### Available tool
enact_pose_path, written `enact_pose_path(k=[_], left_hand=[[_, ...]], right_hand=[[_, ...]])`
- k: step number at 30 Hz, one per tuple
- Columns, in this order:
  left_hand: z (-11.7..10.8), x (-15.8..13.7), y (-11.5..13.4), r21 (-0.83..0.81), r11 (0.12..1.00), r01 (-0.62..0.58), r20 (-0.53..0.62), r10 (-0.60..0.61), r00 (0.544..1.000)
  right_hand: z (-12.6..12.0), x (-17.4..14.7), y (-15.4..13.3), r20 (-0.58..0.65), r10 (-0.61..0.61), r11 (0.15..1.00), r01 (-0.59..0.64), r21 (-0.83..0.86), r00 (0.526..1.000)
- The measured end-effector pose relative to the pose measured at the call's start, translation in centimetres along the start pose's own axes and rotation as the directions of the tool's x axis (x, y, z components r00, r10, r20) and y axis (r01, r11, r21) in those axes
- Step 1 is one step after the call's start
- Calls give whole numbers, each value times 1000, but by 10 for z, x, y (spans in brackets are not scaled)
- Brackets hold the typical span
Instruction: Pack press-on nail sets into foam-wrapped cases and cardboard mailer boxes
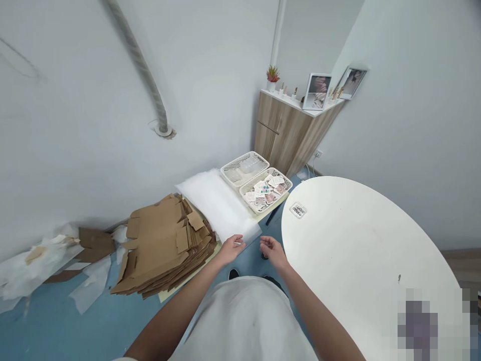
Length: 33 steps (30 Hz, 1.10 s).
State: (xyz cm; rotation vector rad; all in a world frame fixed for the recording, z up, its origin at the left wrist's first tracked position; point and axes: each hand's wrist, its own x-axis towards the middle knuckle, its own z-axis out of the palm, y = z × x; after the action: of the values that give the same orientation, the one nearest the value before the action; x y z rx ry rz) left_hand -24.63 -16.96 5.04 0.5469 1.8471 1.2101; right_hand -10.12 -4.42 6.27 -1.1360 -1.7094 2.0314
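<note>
My left hand [232, 248] is at the near edge of a stack of translucent white packing sheets [221, 203], its fingers loosely bent and parted from the thumb. Whether it touches the sheets I cannot tell. Across a small gap, my right hand [274, 253] hovers between the sheets and the rim of the round white table [361, 240], fingers slightly curled and holding nothing visible. Left of the sheets lies a pile of flattened brown cardboard boxes [161, 240]. A small clear case with dark pieces inside [298, 210] rests near the table's left edge.
Behind the sheets stand a white basket of printed cards [246, 198] and another white basket with clear plastic pieces [224, 170]. A wooden cabinet [287, 125] fills the corner. Crumpled plastic wrap [37, 265] lies on the floor at left. A pixelated patch covers the lower right.
</note>
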Motion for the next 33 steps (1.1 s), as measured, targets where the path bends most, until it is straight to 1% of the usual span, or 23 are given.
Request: enact_pose_path(k=[4, 9, 13, 19, 21, 23, 25, 26, 29, 31, 33], left_hand=[[-13, 5, -2, 12, 999, -39, 9, 38, 999], [-26, 13, -5, 31, 997, -76, 53, 74, 996], [-30, 21, -1, 17, 998, -56, 61, 55, 997], [-34, 35, 11, 40, 998, -46, 64, 44, 997], [-38, 42, 15, 88, 995, -52, 37, 49, 998], [-44, 50, 17, 162, 986, -47, -42, 54, 998], [-50, 58, 18, 218, 976, -5, -133, 34, 990], [-52, 63, 17, 226, 974, 33, -161, 4, 987], [-56, 76, 14, 200, 967, 159, -174, -125, 977], [-55, 84, 11, 180, 959, 220, -171, -190, 967], [-53, 91, 7, 158, 952, 262, -170, -236, 957]], right_hand=[[14, 5, -5, -7, 16, 1000, -16, -8, 1000], [19, 11, -16, -35, 51, 999, -52, -6, 998], [20, 21, -26, -58, 77, 996, -79, -35, 995], [25, 43, -39, -34, 91, 992, -94, -84, 995], [29, 54, -41, -8, 92, 991, -92, -101, 996], [34, 68, -40, 34, 88, 987, -82, -141, 996], [42, 84, -39, 91, 83, 975, -62, -214, 992], [47, 93, -38, 124, 84, 964, -49, -260, 989], [65, 118, -31, 188, 104, 907, -16, -420, 977], [75, 133, -26, 179, 141, 861, -32, -508, 974], [82, 146, -20, 131, 188, 826, -85, -557, 973]])
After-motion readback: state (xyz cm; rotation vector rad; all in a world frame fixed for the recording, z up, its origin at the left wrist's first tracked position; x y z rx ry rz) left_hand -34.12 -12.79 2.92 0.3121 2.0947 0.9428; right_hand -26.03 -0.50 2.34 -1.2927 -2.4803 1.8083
